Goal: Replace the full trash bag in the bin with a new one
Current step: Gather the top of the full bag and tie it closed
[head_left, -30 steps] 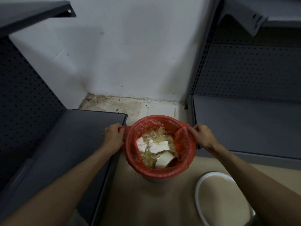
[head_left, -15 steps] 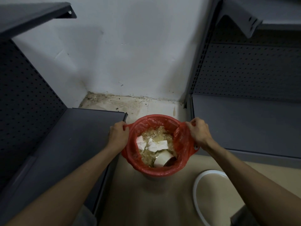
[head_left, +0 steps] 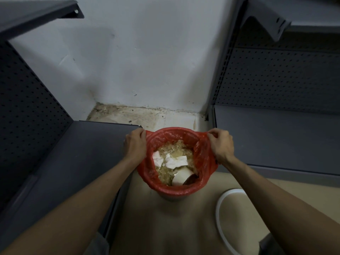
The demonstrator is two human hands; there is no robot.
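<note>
A bare corner of a shop or stockroom, seen from above.

Dark grey metal retail shelving [head_left: 92, 150] is set along both sides, its back panels [head_left: 276, 80] perforated with rows of small holes, as store display units are built. The shelves are shown without goods. Between the units a white painted wall [head_left: 147, 52] is seen, scuffed and stained where it meets the dirty pale floor tiles [head_left: 128, 115]. A small bin lined with a red bag [head_left: 204, 162] is placed on the floor between the shelves.
</note>
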